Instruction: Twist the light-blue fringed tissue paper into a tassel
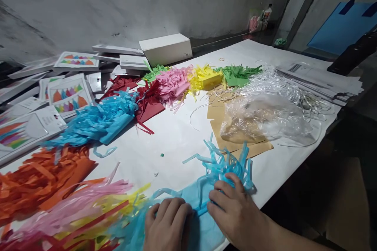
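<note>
A light-blue tissue paper sheet with cut fringe lies at the table's front edge. My left hand is curled over its left part, knuckles up, with the fingertips hidden. On the right, my right hand has its fingers bent over the paper just below the bunched blue fringe strips. Between the two hands runs a narrow, darker blue fold. Loose blue strips also spread beside my left hand, where they meet a mixed pile of pink, yellow and red fringe.
Orange fringe, blue fringe bundles and other coloured bundles curve across the table. Printed packages and a white box stand behind. A clear plastic bag, brown paper and stacked sheets lie right.
</note>
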The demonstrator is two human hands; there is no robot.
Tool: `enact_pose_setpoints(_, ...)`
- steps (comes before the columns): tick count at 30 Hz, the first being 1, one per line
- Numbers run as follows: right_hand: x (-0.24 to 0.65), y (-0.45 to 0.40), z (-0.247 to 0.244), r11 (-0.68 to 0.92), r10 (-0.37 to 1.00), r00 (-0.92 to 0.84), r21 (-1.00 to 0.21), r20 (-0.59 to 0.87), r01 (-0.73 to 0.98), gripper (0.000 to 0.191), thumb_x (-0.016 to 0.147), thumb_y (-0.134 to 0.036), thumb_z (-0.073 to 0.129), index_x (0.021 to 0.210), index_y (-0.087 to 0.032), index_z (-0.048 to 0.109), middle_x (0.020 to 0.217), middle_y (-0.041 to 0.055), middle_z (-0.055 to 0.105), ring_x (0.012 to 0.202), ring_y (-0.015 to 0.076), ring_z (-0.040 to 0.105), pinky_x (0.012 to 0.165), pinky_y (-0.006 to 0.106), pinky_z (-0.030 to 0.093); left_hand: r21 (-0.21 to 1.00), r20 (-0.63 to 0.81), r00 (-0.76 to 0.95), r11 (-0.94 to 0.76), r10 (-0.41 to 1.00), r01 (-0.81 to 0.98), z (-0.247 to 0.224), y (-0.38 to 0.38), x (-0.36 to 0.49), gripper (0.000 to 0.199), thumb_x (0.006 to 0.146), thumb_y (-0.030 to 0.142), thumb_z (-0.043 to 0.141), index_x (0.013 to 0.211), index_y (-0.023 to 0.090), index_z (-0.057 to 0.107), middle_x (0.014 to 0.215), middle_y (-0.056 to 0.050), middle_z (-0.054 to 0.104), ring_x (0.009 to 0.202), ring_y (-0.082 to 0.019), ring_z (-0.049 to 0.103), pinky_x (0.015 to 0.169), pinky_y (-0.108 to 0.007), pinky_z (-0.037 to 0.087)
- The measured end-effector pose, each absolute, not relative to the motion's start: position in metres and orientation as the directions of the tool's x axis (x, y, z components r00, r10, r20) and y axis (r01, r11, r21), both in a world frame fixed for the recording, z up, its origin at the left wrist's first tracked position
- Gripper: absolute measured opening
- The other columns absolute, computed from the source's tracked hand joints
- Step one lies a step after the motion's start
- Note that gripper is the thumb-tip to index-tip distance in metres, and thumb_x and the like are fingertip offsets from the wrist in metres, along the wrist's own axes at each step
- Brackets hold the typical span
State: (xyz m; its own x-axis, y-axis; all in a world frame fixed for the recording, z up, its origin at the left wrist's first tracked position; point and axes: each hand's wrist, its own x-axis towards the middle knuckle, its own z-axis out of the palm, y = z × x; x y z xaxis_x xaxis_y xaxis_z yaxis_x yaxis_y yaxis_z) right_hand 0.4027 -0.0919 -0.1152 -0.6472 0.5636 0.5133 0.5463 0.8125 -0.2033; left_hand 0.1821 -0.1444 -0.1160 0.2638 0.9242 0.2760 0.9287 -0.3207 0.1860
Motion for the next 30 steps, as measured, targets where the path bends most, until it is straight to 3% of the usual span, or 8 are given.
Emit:
enact_pose_setpoints(4,0.404,-0.091,-0.111,0.864,0.498,-0.777,-0.142,0.386,0.484,0.019,0.091,-0.002,0.050,0.085,-0.017,0.061,0.083,0.0015,0.059,0.090,0.0230,0.053,0.114,0.050,0.019,0.115,0.308,0.444,-0.496,0.841,0.861,-0.114,-0.145,0.178,0.020,0.099,0.019,0.051,0.104,0.029,0.068,0.100,0.004,0.078,0.096,-0.022,0.065,0.095,-0.043,0.035)
enact_pose_setpoints(9,0.394,-0.091,-0.104,0.845,0.504,-0.750,-0.066,0.428,0.530,0.017,0.091,-0.003,0.053,0.087,-0.017,0.061,0.083,0.0005,0.057,0.094,0.0236,0.055,0.111,0.045,0.023,0.165,0.385,0.412,-0.501,0.826,0.850,-0.111,-0.143,0.182,0.026,0.105,0.027,0.044,0.098,0.027,0.069,0.096,0.003,0.079,0.094,-0.022,0.066,0.099,-0.044,0.034)
enact_pose_setpoints(14,0.387,-0.089,-0.112,0.889,0.436,-0.792,-0.068,0.428,0.452,0.019,0.090,-0.004,0.048,0.082,-0.018,0.058,0.078,0.0022,0.057,0.077,0.0225,0.053,0.102,0.045,0.035,0.230,0.326,0.422,-0.504,0.846,0.832,-0.107,-0.137,0.178,0.016,0.096,0.017,0.055,0.099,0.028,0.066,0.097,0.006,0.076,0.092,-0.017,0.066,0.094,-0.036,0.034)
enact_pose_setpoints(18,0.399,-0.085,-0.119,0.851,0.502,-0.754,-0.087,0.424,0.517,0.019,0.092,-0.005,0.051,0.082,-0.019,0.057,0.078,0.0012,0.056,0.080,0.0220,0.054,0.105,0.046,0.035,0.214,0.303,0.417,-0.487,0.857,0.847,-0.111,-0.137,0.172,0.014,0.095,0.019,0.058,0.100,0.030,0.065,0.097,0.009,0.077,0.089,-0.016,0.067,0.091,-0.034,0.034)
enact_pose_setpoints(24,0.412,-0.082,-0.114,0.741,0.671,-0.672,-0.282,0.313,0.609,0.017,0.090,-0.008,0.065,0.084,-0.022,0.056,0.090,-0.0009,0.060,0.095,0.0207,0.057,0.113,0.044,0.030,0.106,0.270,0.357,-0.397,0.894,0.912,-0.119,-0.143,0.183,0.022,0.091,0.011,0.053,0.098,0.028,0.065,0.101,0.002,0.077,0.092,-0.022,0.066,0.087,-0.040,0.035)
enact_pose_setpoints(27,0.404,-0.086,-0.115,0.669,0.736,-0.579,-0.245,0.350,0.701,0.019,0.089,-0.013,0.070,0.083,-0.022,0.055,0.091,-0.0002,0.061,0.096,0.0219,0.058,0.113,0.047,0.031,0.093,0.207,0.215,-0.238,0.954,0.967,-0.110,-0.141,0.197,0.024,0.093,0.010,0.048,0.085,0.026,0.065,0.095,-0.002,0.075,0.089,-0.026,0.066,0.084,-0.045,0.036)
enact_pose_setpoints(30,0.398,-0.091,-0.117,0.625,0.752,-0.526,-0.179,0.396,0.759,0.019,0.090,-0.011,0.067,0.082,-0.022,0.054,0.088,0.0003,0.060,0.096,0.0221,0.060,0.115,0.048,0.030,0.070,0.206,0.251,-0.270,0.946,0.960,-0.101,-0.139,0.204,0.026,0.089,0.006,0.050,0.089,0.026,0.067,0.099,-0.003,0.075,0.091,-0.026,0.066,0.086,-0.047,0.037)
